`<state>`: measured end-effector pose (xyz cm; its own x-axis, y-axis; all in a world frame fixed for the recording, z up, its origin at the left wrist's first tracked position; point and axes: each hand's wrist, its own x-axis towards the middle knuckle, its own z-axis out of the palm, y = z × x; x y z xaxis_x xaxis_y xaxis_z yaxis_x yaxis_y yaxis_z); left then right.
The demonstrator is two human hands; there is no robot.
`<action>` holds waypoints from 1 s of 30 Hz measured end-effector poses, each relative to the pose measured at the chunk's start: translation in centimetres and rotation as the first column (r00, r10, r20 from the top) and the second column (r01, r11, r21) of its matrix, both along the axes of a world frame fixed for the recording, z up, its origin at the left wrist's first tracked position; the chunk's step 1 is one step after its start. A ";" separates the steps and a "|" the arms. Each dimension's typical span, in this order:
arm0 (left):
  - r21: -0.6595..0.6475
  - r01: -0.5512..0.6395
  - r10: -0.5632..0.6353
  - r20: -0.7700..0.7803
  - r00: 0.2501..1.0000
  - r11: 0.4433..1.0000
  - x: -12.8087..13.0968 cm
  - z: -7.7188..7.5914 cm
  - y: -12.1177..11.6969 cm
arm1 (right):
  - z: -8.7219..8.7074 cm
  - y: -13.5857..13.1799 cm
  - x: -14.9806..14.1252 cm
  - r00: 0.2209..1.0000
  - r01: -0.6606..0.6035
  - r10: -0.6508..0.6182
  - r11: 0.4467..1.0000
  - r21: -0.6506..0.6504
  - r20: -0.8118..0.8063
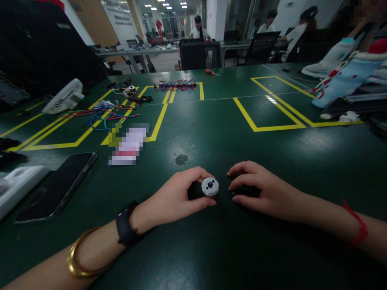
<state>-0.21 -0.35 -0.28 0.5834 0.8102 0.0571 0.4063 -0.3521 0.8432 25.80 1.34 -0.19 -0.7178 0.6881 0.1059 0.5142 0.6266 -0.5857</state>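
Observation:
Between the thumb and fingers of my left hand (181, 192) is a small round motor (210, 187). Its pale metal end faces me, with a dark centre and small dark holes around it. A short gap to the right, my right hand (261, 188) curls low over the table, thumb and fingers bent inward. Something dark with a small ring-like tip (232, 193) shows between its thumb and fingers; its kind is hard to make out against the dark green tabletop (193, 241).
A phone (57, 189) and a white power strip (21, 185) lie on the left. Beyond are loose coloured wires (105, 114), a white fan (65, 96), a wire bundle (177, 84) and a screwdriver (211, 72). A blue bottle (344, 82) stands right. Yellow tape marks the table.

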 end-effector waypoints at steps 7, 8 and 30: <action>0.040 -0.002 0.003 -0.022 1.000 0.999 0.0 -0.1 0.0 | 2.9 0.2 -2.6 0.998 0.024 -0.018 0.995 0.101 -0.068; 0.046 -0.006 0.007 -0.030 1.000 0.999 0.0 -0.1 0.0 | 3.4 0.2 -3.1 0.993 0.035 -0.023 0.995 0.095 -0.118; 0.006 0.020 -0.020 0.007 1.000 1.000 0.0 0.3 0.0 | 0.9 0.2 -0.4 0.873 0.278 -0.393 0.887 -0.369 -0.287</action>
